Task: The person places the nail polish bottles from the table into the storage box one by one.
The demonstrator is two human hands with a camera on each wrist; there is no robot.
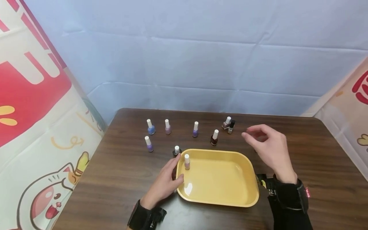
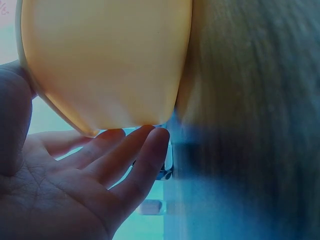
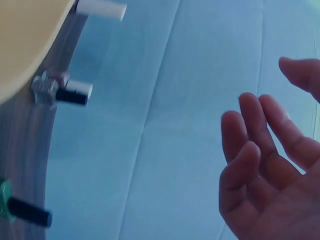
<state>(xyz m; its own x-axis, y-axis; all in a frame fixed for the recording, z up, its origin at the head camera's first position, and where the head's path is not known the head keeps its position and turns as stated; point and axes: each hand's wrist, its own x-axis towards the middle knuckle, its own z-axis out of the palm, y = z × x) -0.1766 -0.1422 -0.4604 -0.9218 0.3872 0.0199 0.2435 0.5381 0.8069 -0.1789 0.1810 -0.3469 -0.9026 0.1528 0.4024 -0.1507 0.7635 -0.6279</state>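
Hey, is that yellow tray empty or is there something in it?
Not empty: one small bottle stands inside the yellow tray, at the end near the left hand. The rest of its floor looks bare.

Ten small bottles show in all: one in the single yellow tray, nine on the one table, counting a green bottle on the right, clear only in the right wrist view. Eight have white caps, two black caps. Also one left hand, one right hand, and one blue cloth at the far side.
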